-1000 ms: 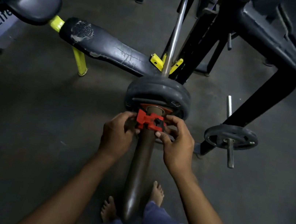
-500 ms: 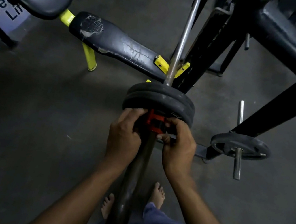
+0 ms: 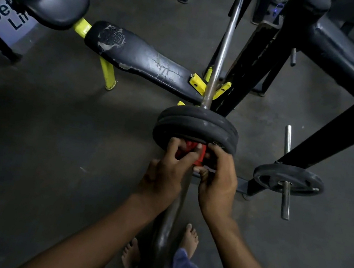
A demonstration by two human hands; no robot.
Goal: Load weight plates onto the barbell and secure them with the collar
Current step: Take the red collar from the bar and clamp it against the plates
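Observation:
Two black weight plates (image 3: 196, 125) sit side by side on the barbell (image 3: 226, 38), whose dark sleeve (image 3: 168, 224) runs toward me. A red collar (image 3: 194, 152) sits on the sleeve, pressed against the near plate. My left hand (image 3: 165, 173) grips the collar from the left, fingers over its top. My right hand (image 3: 218, 176) clasps it from the right. My fingers hide most of the collar.
A worn black bench (image 3: 141, 59) with yellow legs lies at the left. A black rack frame (image 3: 340, 78) stands at the right, with a spare plate (image 3: 288, 179) on its storage peg. My bare feet (image 3: 190, 239) stand by the sleeve.
The collar has slid along the sleeve up against the near plate, with both hands closing tighter over it. The camera has moved closer.

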